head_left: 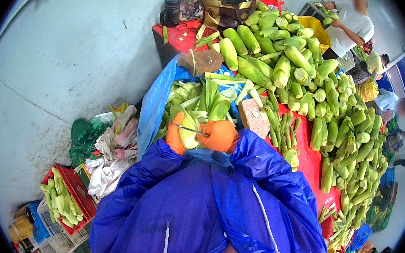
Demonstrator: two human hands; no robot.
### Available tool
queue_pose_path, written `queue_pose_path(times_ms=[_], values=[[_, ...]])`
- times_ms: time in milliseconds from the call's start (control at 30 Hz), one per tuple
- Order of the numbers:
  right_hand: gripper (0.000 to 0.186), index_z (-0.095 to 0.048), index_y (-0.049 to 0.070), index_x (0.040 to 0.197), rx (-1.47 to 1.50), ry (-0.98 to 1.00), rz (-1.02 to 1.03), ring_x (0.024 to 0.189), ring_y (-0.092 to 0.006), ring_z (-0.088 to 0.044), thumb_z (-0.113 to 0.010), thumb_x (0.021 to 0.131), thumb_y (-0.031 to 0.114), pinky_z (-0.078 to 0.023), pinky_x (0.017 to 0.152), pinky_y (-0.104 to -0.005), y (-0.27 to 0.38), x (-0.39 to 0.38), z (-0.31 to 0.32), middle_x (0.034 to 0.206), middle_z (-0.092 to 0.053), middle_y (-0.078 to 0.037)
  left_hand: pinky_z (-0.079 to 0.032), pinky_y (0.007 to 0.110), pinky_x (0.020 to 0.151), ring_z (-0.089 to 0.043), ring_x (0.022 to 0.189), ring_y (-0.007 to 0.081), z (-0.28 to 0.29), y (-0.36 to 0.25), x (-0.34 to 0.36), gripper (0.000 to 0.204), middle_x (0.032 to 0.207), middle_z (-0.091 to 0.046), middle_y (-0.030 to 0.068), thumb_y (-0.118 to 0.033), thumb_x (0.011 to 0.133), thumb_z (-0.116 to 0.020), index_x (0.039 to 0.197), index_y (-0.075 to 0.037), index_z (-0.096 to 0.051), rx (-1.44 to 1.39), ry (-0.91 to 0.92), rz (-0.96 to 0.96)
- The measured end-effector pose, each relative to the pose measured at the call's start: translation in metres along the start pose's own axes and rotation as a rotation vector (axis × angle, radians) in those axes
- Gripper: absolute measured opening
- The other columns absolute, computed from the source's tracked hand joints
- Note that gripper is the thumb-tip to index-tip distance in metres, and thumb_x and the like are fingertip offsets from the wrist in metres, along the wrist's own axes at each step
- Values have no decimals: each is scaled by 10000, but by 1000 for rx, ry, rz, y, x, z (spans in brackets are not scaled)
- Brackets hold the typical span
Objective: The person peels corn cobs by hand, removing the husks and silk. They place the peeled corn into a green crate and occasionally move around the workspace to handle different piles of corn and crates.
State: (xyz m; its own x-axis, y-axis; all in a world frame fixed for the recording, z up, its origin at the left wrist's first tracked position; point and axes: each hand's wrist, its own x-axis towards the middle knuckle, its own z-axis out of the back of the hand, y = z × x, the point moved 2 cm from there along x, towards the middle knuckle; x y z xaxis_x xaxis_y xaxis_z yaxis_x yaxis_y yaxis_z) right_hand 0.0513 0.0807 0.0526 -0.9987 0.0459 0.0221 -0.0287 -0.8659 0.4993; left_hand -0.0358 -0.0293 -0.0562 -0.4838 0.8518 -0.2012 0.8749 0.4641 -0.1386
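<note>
Both my hands wear orange gloves and are close together in front of my body. My right hand (220, 136) is closed round a knife (189, 129), whose thin blade points left across a pale green ear of corn (189, 140). My left hand (176, 134) grips that ear from its left side, fingers wrapped round it. Just beyond my hands, loose green corn husks (195, 98) are heaped on a blue plastic sheet (155, 106). The lower end of the ear is hidden by my sleeves.
Unpeeled corn (298, 70) is piled along the red table (306, 151) to my right. A brick (253, 117) and a brown stone (200, 61) weigh on the sheet. A red crate (76, 195) of peeled ears stands at lower left. Another person (352, 26) works at far right.
</note>
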Motion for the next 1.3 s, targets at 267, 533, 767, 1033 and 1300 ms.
queue_pose_path(times_ms=[267,533,767,1033,1300], values=[[247,-695,84,774,99,-143,-234,658,-342,-642,-645,778,326,-507,590,-434,-41,4,2,778,-659,-168,-569,423,749,-661,875,275,17,-9,-1,355,1049,-653,135,-296,914,-573,1191,-74,-561,109,-110,2],[386,-722,88,873,230,132,-108,674,-325,-642,-699,762,457,-495,627,-412,-11,3,0,746,-672,-153,-554,395,781,-651,897,265,-19,-5,-15,410,1037,-648,135,-366,905,-564,1149,-38,-583,68,-85,43],[322,-702,74,792,104,203,-180,672,-359,-633,-630,789,388,-499,623,-437,-3,7,-2,719,-658,-159,-521,447,863,-624,1004,321,45,0,12,427,1152,-618,166,-321,930,-526,1245,-33,-534,150,-99,-72],[331,-699,60,805,-198,-37,-296,731,-372,-651,-580,804,370,-510,667,-469,-61,19,10,768,-665,-178,-560,417,798,-639,978,312,1,-20,-25,457,1211,-592,179,-342,962,-479,1308,-43,-487,448,-181,36],[458,-665,6,1029,888,-161,-668,427,-128,-510,-628,859,430,-415,405,-264,-91,11,37,741,-680,-94,-537,369,869,-592,1103,286,-19,-18,-41,647,1339,-507,176,-502,954,-440,1416,-53,-368,124,43,81]])
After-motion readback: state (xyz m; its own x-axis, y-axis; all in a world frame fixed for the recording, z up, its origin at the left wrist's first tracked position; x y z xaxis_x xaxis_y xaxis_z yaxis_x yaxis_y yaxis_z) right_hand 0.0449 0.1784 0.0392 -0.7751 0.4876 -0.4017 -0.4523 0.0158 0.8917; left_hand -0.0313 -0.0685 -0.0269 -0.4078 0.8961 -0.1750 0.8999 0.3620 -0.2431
